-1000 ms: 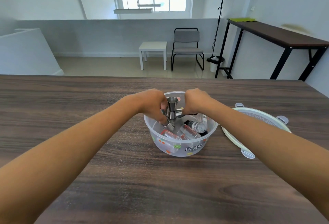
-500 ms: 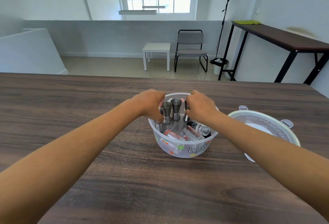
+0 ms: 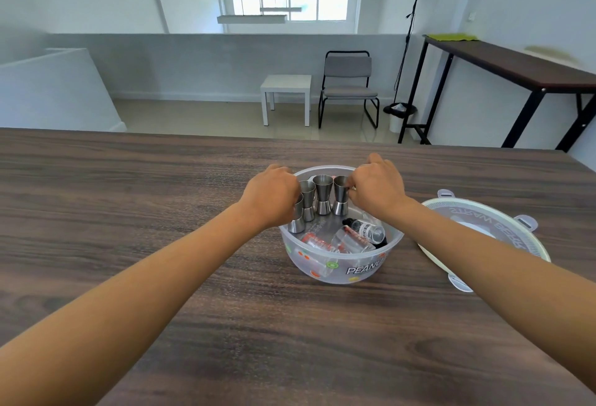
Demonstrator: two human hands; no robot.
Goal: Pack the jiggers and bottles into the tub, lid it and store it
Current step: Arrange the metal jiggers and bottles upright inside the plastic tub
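Observation:
A round clear plastic tub (image 3: 342,272) with fruit prints stands on the wooden table. Inside it, several steel jiggers (image 3: 323,194) stand upright in a row at the back. Small clear bottles (image 3: 356,238) lie on their sides at the front. My left hand (image 3: 274,197) is curled at the tub's left rim against the leftmost jiggers. My right hand (image 3: 375,188) is at the right rim, fingertips pinching the rightmost jigger (image 3: 340,196). The tub's lid (image 3: 483,231) lies upside down on the table to the right, partly hidden by my right forearm.
The wooden table (image 3: 161,199) spreads wide on all sides of the tub. Beyond its far edge are a grey chair (image 3: 348,83), a small white side table (image 3: 285,89) and a tall dark desk (image 3: 503,64) on the right.
The jiggers, bunched between my hands a second ago, now stand spread in a row at the tub's back. My hands have moved apart toward the rims. The camera shifted slightly.

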